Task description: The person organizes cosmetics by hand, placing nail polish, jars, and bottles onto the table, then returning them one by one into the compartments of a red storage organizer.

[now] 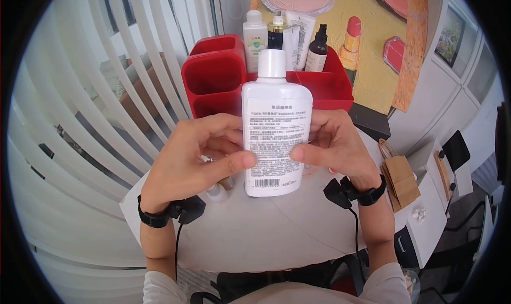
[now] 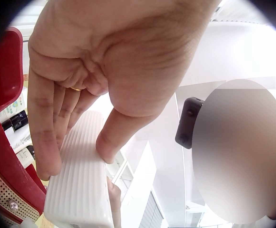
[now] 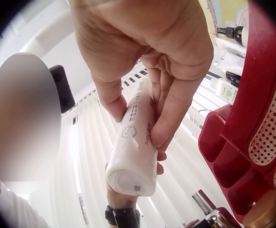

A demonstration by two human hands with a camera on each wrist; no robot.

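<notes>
A large white bottle (image 1: 277, 139) with a white cap stands upright in the air above the table, its printed label and barcode facing the head camera. The left hand (image 1: 199, 157) grips its left side, thumb on the label side and fingers behind. From the right, the right hand (image 1: 338, 144) holds it the same way. In the left wrist view the left hand (image 2: 104, 61) pinches the ribbed side of the bottle (image 2: 78, 175). The right wrist view shows the right hand (image 3: 150, 52) around the bottle (image 3: 135, 142), whose base is visible.
Behind the bottle is a red organizer (image 1: 215, 75) holding several bottles and tubes, including a dark spray bottle (image 1: 318, 48). A small bottle (image 1: 217, 193) is on the white table (image 1: 239, 240) near the left hand. A brown paper bag (image 1: 400, 181) is at the right.
</notes>
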